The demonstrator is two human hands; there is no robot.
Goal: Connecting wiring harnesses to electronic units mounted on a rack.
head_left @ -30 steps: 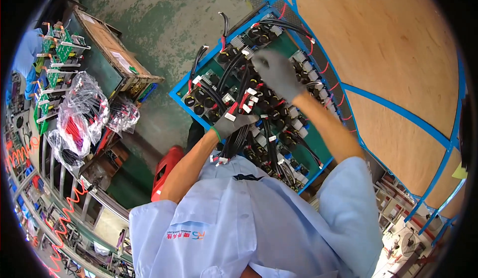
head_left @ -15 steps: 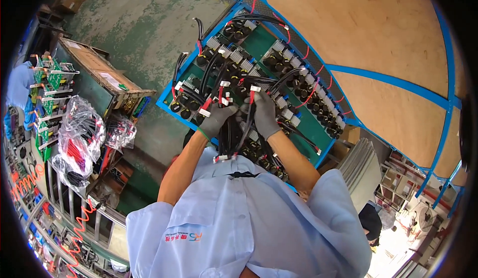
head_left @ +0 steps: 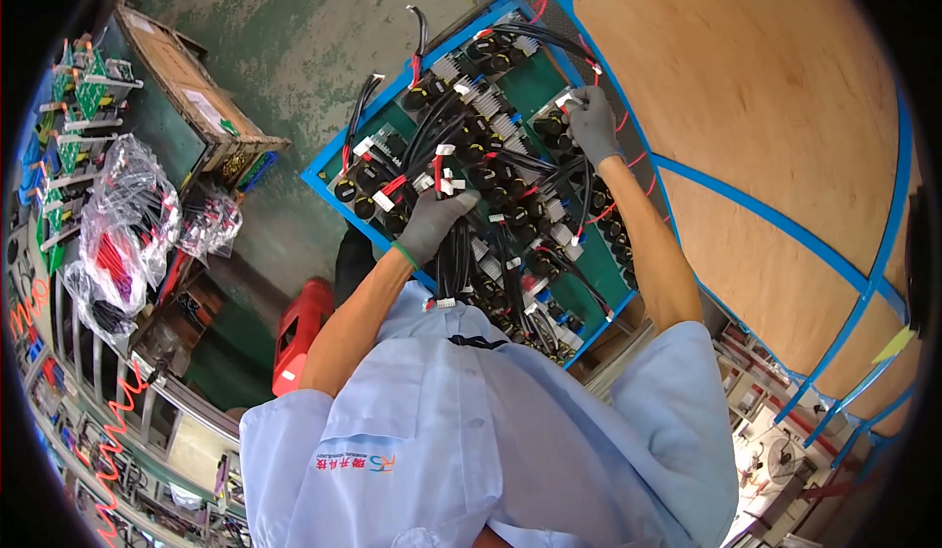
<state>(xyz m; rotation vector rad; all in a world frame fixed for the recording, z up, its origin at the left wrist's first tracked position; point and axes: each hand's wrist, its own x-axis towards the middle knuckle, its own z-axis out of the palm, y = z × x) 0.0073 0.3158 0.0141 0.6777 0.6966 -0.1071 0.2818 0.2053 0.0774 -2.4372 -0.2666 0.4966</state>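
My left hand (head_left: 437,222), in a grey glove, is closed round a bundle of black cables (head_left: 453,265) with white plugs above and below the fist. My right hand (head_left: 592,126), also gloved, reaches to the far right part of a blue-framed green tray (head_left: 391,116). Its fingers pinch the white-plugged end of a black cable (head_left: 587,195) over a circuit board; the fingertips are partly hidden. Rows of circuit boards (head_left: 491,106) with black capacitors and silver heat sinks fill the tray. More black cables (head_left: 432,136) lie across them.
A blue-framed wooden panel (head_left: 746,77) rises along the right side. At the left stand a wooden-topped crate (head_left: 186,92), a rack of green boards (head_left: 88,106) and plastic-bagged cables (head_left: 123,234). A red object (head_left: 302,327) is by my left forearm.
My right hand has left my left hand's side and moved away to the far right of the tray with a cable. My left hand keeps hold of the bundle. The view has shifted slightly.
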